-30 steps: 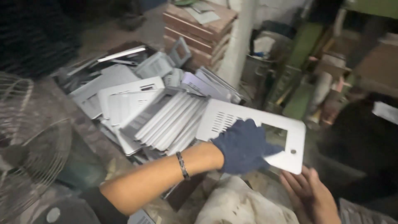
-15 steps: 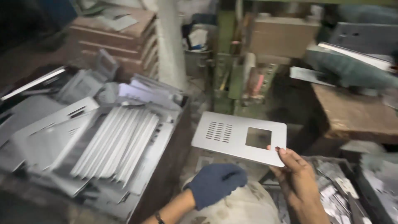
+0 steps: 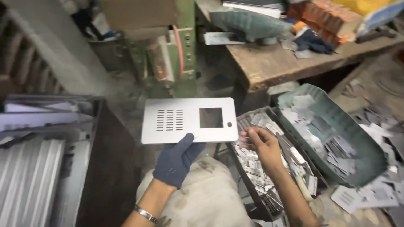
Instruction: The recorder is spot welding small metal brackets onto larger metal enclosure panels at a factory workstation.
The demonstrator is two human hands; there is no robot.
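now mid-carry: gloved left hand (image 3: 176, 162) pinches grey punched metal panel (image 3: 189, 120) at its 6 o'clock edge, held flat above lap. bare right hand (image 3: 259, 145) half-curled, fingertips just touching panel's 4 o'clock corner, holding nothing else. next move likely needs both hands steadying panel toward green press (image 3: 168, 54) at 12 o'clock.

**Grey panel held flat at its lower edge**

The left hand (image 3: 176, 162), in a dark blue glove, pinches the lower edge of a flat grey metal panel (image 3: 189, 120) that has a block of slots, a square cut-out and a small oval hole. The bare right hand (image 3: 261, 145) sits just beside the panel's lower right corner, its fingers (image 3: 248, 133) curled, above a dark tray (image 3: 252, 185) of small metal offcuts. A green bin (image 3: 357, 138) of scrap lies near a wooden bench (image 3: 269, 63).
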